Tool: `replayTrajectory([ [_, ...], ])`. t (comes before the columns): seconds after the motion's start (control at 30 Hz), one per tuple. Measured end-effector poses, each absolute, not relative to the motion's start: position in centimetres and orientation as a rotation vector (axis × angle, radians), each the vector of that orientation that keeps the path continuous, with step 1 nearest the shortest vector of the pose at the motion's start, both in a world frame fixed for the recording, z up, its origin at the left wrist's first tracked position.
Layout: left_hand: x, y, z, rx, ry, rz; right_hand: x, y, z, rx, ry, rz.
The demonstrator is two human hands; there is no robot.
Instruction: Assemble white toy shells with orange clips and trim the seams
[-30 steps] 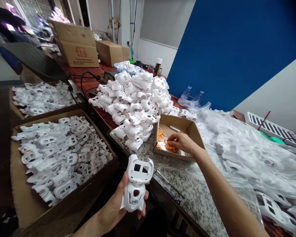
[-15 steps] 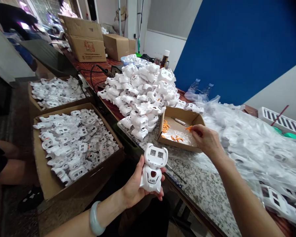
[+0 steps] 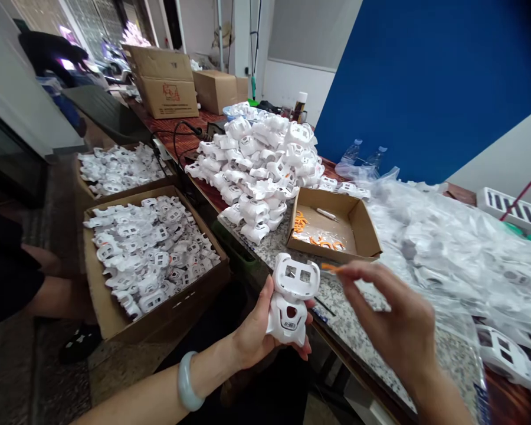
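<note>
– Left hand, status at this entry?
– It was clenched around a white plastic shell. The shell stood upright, thumb on its left side, fingers wrapped behind and under it. It was held in the air just off the counter edge, below the small cardboard tray. A pale bracelet sat on that wrist.
– Right hand?
– It pinched a thin orange piece between thumb and forefinger. The piece's tip pointed at the shell's upper right corner, near it but apart.
– Tray contents?
– Loose orange pieces lay on the tray floor, with one small white stick I could not identify.
– Surroundings?
– A pile of white shells stood on the counter just beside the tray's left wall. Clear plastic bags covered the counter to the right. A near cardboard box and a far cardboard box sat on the floor at left, both filled with similar white parts.
</note>
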State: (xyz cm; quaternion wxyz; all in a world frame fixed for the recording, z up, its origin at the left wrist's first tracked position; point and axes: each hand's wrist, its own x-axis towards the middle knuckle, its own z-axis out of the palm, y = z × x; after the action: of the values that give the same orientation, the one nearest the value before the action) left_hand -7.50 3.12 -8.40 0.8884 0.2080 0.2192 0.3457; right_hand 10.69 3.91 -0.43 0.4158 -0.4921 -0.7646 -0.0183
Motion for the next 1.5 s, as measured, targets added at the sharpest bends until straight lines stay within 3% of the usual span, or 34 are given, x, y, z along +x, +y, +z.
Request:
replayTrajectory([
  [0.17, -6.9, 2.2, -8.1, 0.537, 0.439, 0.745, 8.1, -0.5, -1.0, -1.068, -2.091, -0.159],
  [0.57, -6.2, 1.0, -7.8, 0.587, 0.429, 0.804, 7.6, -1.8, -3.1, -1.105, -2.142, -0.41],
  [1.5, -7.7, 0.8, -6.1, 0.616, 0.404, 0.692, 8.5, -2.8, -3.2, -1.028, -2.309, -0.349],
])
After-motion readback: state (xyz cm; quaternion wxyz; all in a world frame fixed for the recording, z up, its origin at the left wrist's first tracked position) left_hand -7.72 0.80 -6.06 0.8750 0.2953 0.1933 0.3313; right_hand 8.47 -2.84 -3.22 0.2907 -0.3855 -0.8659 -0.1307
